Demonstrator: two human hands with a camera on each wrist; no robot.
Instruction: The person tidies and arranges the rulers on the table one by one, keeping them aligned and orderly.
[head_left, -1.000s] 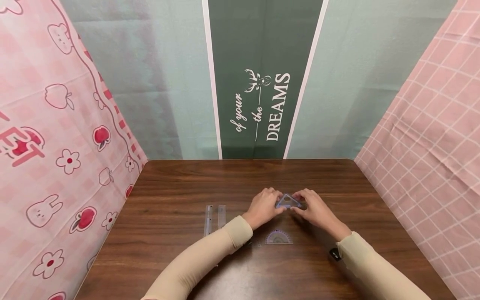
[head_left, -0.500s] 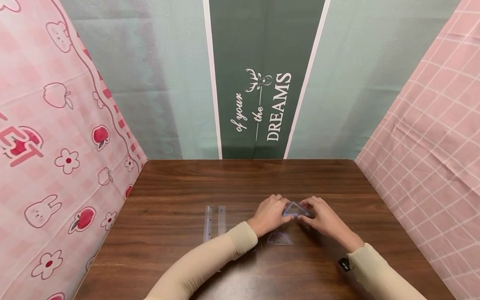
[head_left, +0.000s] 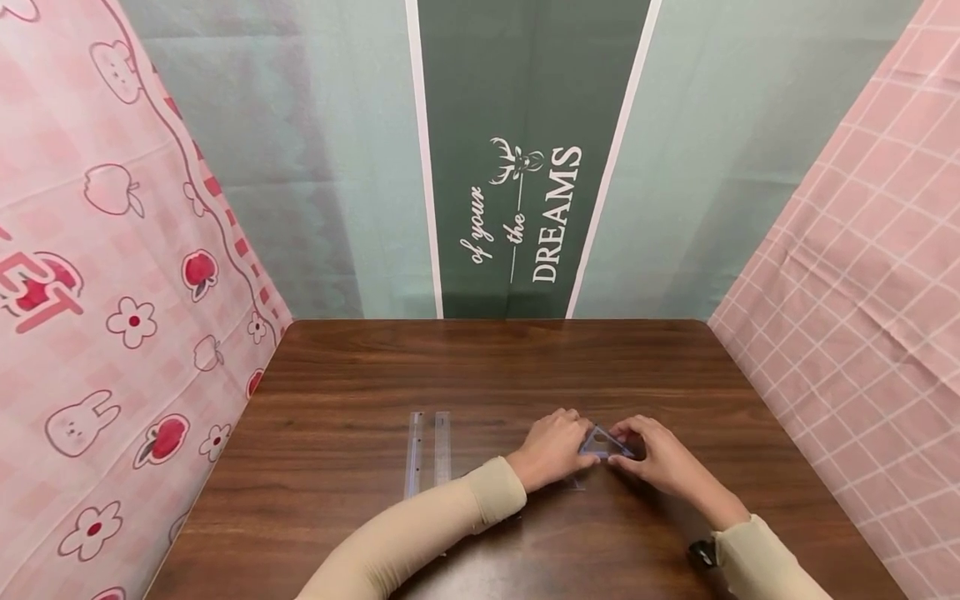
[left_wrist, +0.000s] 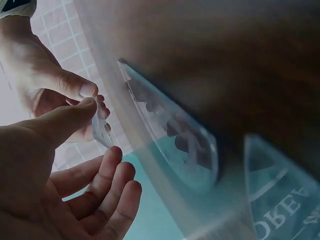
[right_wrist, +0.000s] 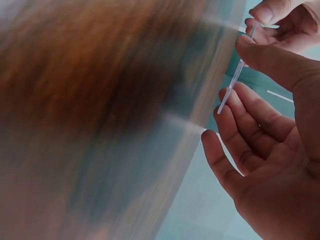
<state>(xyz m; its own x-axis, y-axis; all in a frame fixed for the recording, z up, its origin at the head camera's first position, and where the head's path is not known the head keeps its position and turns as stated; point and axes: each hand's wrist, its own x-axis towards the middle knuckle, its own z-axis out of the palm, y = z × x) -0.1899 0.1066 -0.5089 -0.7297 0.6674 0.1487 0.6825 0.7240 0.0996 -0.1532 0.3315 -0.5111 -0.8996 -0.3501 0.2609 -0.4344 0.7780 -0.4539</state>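
Observation:
A clear set square [head_left: 604, 453] with bluish edges is held up between both hands over the table. My left hand [head_left: 553, 448] pinches its left corner between thumb and fingers. At the opposite corner my right hand [head_left: 666, 463] grips it the same way; the right wrist view shows the set square [right_wrist: 235, 77] nearly edge-on at the thumb. Below the hands lies a clear protractor [left_wrist: 170, 132], plain in the left wrist view but mostly hidden by the left hand in the head view. Beside it in the left wrist view is another clear, pointed piece [left_wrist: 272, 185].
Two clear straight pieces, a ruler [head_left: 442, 454] and a narrower strip with dark dots [head_left: 414, 454], lie side by side left of the hands, their near ends close to the left sleeve [head_left: 427, 512]. The brown wooden table [head_left: 337, 375] meets hanging cloths at the back and sides.
Both hands have moved toward the body and a little to the right, carrying the set square along. The left hand now covers most of the protractor that showed earlier.

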